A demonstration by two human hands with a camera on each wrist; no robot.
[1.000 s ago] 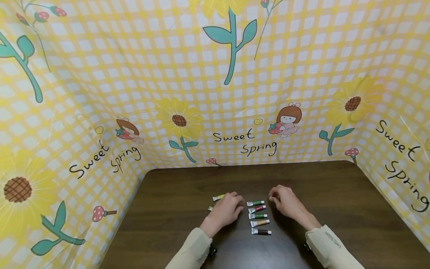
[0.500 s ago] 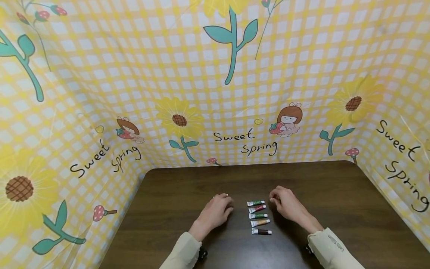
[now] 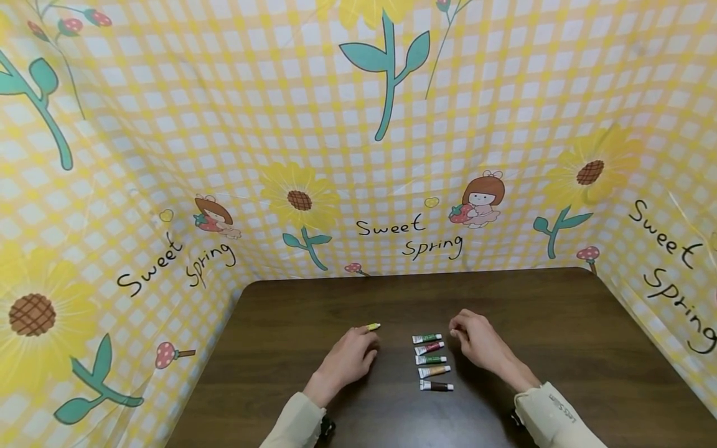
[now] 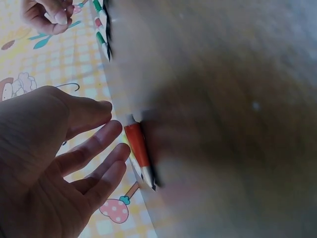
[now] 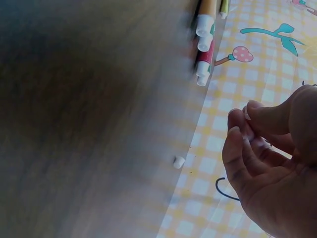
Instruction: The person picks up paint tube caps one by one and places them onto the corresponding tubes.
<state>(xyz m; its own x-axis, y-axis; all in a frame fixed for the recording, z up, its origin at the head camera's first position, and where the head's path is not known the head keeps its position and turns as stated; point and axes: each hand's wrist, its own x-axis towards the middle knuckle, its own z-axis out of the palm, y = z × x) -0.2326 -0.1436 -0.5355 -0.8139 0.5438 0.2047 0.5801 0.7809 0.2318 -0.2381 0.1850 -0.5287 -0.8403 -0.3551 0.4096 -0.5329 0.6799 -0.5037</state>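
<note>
My left hand (image 3: pixel 346 358) hovers by a small yellow paint tube (image 3: pixel 373 326), whose capped end shows past its fingers in the head view. In the left wrist view an orange-red paint tube (image 4: pixel 137 147) lies beside the fingertips (image 4: pixel 120 148); the fingers are relaxed and hold nothing visible. That tube is hidden under the hand in the head view. My right hand (image 3: pixel 477 339) rests to the right of a tube row, fingers loosely curled, thumb near the index finger. The row holds a green tube (image 3: pixel 427 338), a crimson tube (image 3: pixel 429 348), another green tube (image 3: pixel 431 360), an ochre tube (image 3: pixel 434 371) and a dark brown tube (image 3: pixel 436 386).
The dark wooden table (image 3: pixel 392 298) has rounded far corners. A yellow checked cloth (image 3: pixel 358 186) with flowers and lettering hangs on three sides. A small white bit (image 5: pixel 179 162), its kind unclear, lies on the table in the right wrist view.
My left hand has moved left and slightly down, away from the row. The yellow tube was mostly covered half a second ago and now shows its end. The right hand stays nearly still.
</note>
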